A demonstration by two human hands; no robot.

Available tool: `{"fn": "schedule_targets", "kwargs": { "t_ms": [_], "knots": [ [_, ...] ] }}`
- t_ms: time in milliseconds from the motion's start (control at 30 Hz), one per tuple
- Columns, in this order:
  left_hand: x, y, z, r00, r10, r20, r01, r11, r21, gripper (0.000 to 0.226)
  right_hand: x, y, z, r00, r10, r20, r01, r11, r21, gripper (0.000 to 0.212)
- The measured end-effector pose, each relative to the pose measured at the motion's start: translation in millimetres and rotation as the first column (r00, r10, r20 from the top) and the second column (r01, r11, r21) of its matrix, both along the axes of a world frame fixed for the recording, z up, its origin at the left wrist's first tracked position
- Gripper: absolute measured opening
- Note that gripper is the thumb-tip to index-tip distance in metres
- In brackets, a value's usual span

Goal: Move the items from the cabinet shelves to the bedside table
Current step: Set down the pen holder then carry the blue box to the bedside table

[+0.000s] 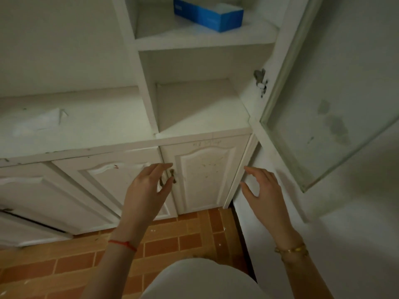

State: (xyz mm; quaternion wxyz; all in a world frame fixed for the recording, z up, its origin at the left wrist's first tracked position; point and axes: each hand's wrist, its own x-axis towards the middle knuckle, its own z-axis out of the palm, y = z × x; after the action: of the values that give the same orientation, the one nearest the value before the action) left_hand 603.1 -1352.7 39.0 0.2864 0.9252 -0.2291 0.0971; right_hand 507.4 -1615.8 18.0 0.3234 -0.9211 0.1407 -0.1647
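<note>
Head view: our left hand and right hand hover spread and empty, the blue box on a shelf far above them; a hurried overhead reach could topple it.

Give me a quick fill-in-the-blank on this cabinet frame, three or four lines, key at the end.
1. The box on the upper shelf is ____ in colour.
2. Both hands, the left hand and the right hand, hold ____.
3. The glass door on the right stands ____.
4. The left wrist wears a ____ string.

Missing words: blue; nothing; open; red
</note>
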Motion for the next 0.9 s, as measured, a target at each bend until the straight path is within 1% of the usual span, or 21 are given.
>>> {"fn": "schedule_targets", "kwargs": {
  "t_ms": [100, 233, 300, 400, 500, 600, 700, 833, 900],
  "knots": [
    [29, -8, 18, 0.998, 0.026, 0.063, -0.025, 1.000, -0.020, 0.035, 34, -9, 23, 0.996, 0.017, 0.087, -0.016, 1.000, -0.012, 0.038],
    [77, -23, 55, 0.982, 0.044, 0.181, -0.035, 0.998, -0.055, 0.034, 88, -20, 69, 0.972, 0.038, 0.230, -0.031, 0.999, -0.034, 0.037],
    [104, -33, 81, 0.971, 0.062, 0.230, -0.040, 0.994, -0.098, 0.033, 117, -27, 97, 0.947, 0.037, 0.318, -0.022, 0.999, -0.050, 0.035],
    [147, -52, 125, 0.942, 0.056, 0.332, 0.002, 0.985, -0.170, 0.032, 158, -40, 137, 0.904, 0.042, 0.426, 0.003, 0.994, -0.106, 0.034],
    [190, -75, 167, 0.914, 0.062, 0.402, 0.033, 0.974, -0.224, 0.033, 195, -52, 171, 0.877, 0.041, 0.480, 0.030, 0.990, -0.139, 0.034],
    [232, -97, 198, 0.909, 0.084, 0.409, 0.020, 0.970, -0.243, 0.034, 226, -61, 194, 0.874, 0.012, 0.486, 0.077, 0.984, -0.162, 0.035],
    [273, -115, 215, 0.920, 0.074, 0.386, 0.031, 0.965, -0.260, 0.034, 250, -66, 206, 0.880, 0.008, 0.475, 0.086, 0.981, -0.176, 0.036],
    [323, -133, 223, 0.955, 0.047, 0.293, 0.032, 0.965, -0.260, 0.038, 274, -68, 209, 0.893, -0.005, 0.450, 0.098, 0.978, -0.185, 0.041],
    [342, -140, 224, 0.977, 0.039, 0.208, 0.017, 0.965, -0.263, 0.041, 281, -69, 208, 0.899, 0.005, 0.439, 0.095, 0.974, -0.204, 0.044]
  ]
}}
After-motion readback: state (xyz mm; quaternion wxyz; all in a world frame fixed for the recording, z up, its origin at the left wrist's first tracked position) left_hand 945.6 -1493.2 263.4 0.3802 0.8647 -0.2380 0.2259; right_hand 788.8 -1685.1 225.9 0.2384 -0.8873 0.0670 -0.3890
